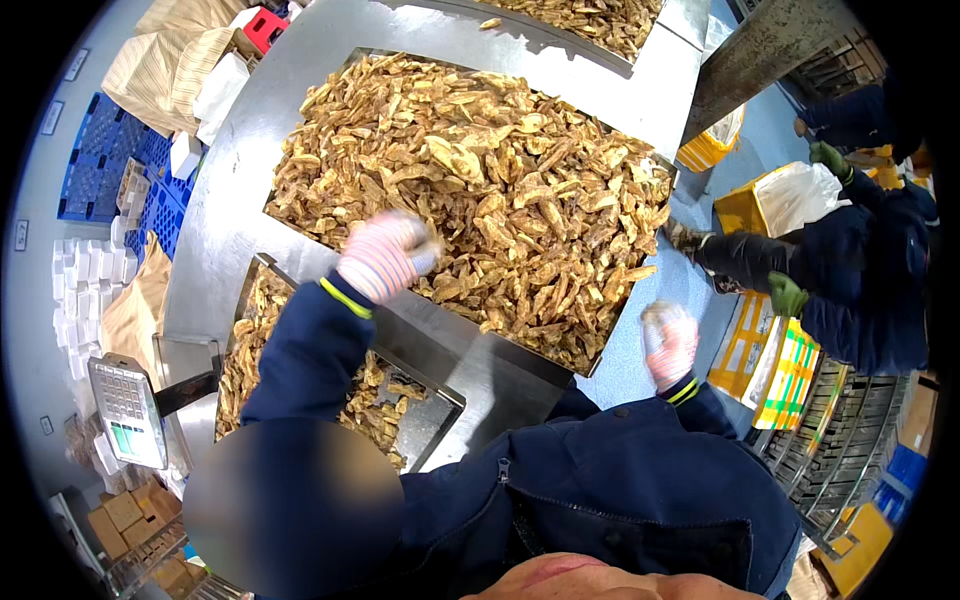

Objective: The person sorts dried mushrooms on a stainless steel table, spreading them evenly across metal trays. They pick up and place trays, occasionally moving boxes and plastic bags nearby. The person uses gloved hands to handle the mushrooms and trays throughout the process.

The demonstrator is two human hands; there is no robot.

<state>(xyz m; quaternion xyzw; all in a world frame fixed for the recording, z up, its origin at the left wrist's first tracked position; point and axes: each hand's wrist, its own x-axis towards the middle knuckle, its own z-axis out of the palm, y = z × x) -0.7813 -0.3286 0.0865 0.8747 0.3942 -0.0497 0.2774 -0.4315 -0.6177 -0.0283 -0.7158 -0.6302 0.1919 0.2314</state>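
My left hand (390, 255), in a pink-and-white striped knit glove with dirty fingertips, is over the near left edge of a wide heap of dried-looking, yellow-brown irregular pieces (480, 190). Its fingers are smeared by motion, so whether any piece is between them cannot be told. The heap fills a large rectangular recess in a steel table (245, 150). My right hand (670, 345), gloved alike, is apart from the heap, beyond its near right corner. The fingers there look curled in, and whatever they may hold is hidden.
A smaller steel tray (430, 425) with similar pieces lies at the near left, beside a scale's keypad display (128, 412). More pieces (600, 25) lie at the far end. Rightward are a metal post (755, 65), yellow boxes (740, 345) and a person in dark clothes (860, 270) wearing green gloves.
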